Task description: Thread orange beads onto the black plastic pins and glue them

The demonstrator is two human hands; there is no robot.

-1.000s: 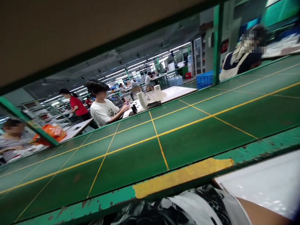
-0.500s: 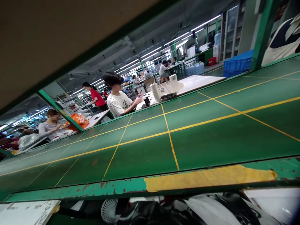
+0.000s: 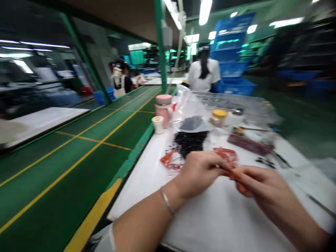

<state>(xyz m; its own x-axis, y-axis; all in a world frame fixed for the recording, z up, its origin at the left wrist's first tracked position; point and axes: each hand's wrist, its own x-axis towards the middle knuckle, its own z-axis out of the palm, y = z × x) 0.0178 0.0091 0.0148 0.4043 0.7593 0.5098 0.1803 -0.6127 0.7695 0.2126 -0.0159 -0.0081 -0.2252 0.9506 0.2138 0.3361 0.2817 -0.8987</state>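
My left hand (image 3: 201,171), with a silver bracelet at the wrist, reaches over the white table (image 3: 139,190). Its fingers are pinched, and their tips meet those of my right hand (image 3: 253,182), which is pinched too. Whatever lies between the fingertips is too small and blurred to name. Just beyond the hands is a pile of small black parts (image 3: 190,141), partly under a clear plastic bag (image 3: 187,108). A red-and-clear packet (image 3: 172,160) lies left of the hands, and another red packet (image 3: 227,156) lies behind them.
A green conveyor belt (image 3: 86,150) with yellow lines runs along the left. On the table stand a pink flask (image 3: 163,108), a white cup (image 3: 158,125), a yellow-lidded jar (image 3: 219,117) and a dark red box (image 3: 249,141). Beyond sits a person (image 3: 203,73) near blue crates (image 3: 236,85).
The view has swung right and down from the conveyor belt to the table. Both hands, out of view before, now show in front, fingertips together.
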